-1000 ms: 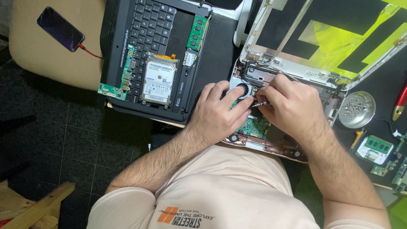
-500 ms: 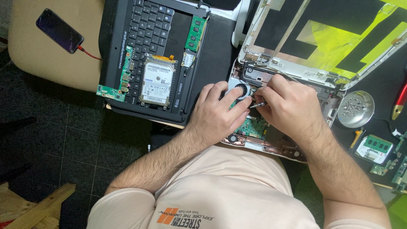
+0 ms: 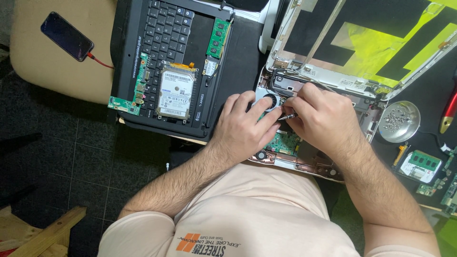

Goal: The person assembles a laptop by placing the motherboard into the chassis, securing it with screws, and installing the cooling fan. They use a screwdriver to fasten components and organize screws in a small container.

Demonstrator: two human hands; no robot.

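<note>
An opened laptop base point(image 3: 304, 162) lies in front of me, its green circuit board point(image 3: 284, 143) and round fan point(image 3: 269, 101) exposed. My left hand point(image 3: 245, 126) rests on the base with its fingers beside the fan. My right hand point(image 3: 323, 119) is closed on a small screwdriver point(image 3: 287, 116), whose metal tip points left toward the fan area. The laptop's lid point(image 3: 362, 43) stands open behind, with yellow and black film on its inner face.
A second laptop's black keyboard point(image 3: 164, 38) at left carries a hard drive point(image 3: 176, 93), memory stick point(image 3: 220, 39) and narrow green board point(image 3: 133, 95). A phone point(image 3: 66, 35) on a red cable lies far left. At right: screw dish point(image 3: 400, 121), red-handled tool point(image 3: 450, 109), small boards point(image 3: 419, 166).
Both hands stay over the fan area; the fingers have shifted only slightly around the screwdriver.
</note>
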